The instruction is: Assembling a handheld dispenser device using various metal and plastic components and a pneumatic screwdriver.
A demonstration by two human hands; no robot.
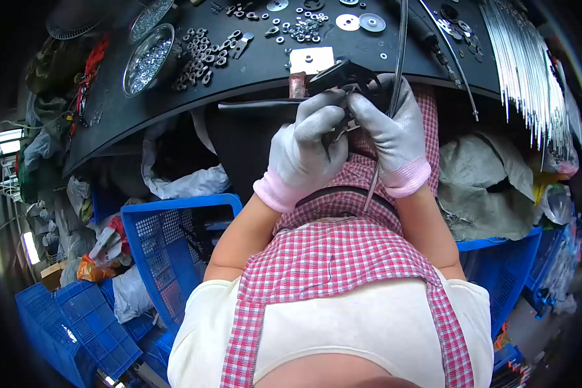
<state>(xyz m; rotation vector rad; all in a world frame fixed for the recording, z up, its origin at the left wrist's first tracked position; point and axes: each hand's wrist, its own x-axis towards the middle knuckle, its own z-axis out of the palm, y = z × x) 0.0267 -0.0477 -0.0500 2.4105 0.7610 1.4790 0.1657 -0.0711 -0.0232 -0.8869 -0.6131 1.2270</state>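
Both my hands wear white gloves with pink cuffs and meet over my lap at the table's front edge. My left hand (pixel 307 145) is closed, thumb and fingers pinching a black part with metal bits (pixel 343 72). Against its other side my right hand (pixel 391 132) is also closed, thumb and fingertips pressed on the same part. A long thin rod (pixel 401 48) passes up by my right hand and slants onto the table; its lower end hangs over my checked apron. The fingers hide the part's middle. Just beyond it lies a white block (pixel 312 59) with a small nut on it.
On the dark table (pixel 252 77) stand a metal bowl of small fasteners (pixel 150 68), a pile of dark metal clamps (pixel 204 55), nuts (pixel 307 29) and round discs (pixel 372 22). A bundle of thin metal rods (pixel 524 71) lies at right. Blue crates (pixel 165 252) stand below.
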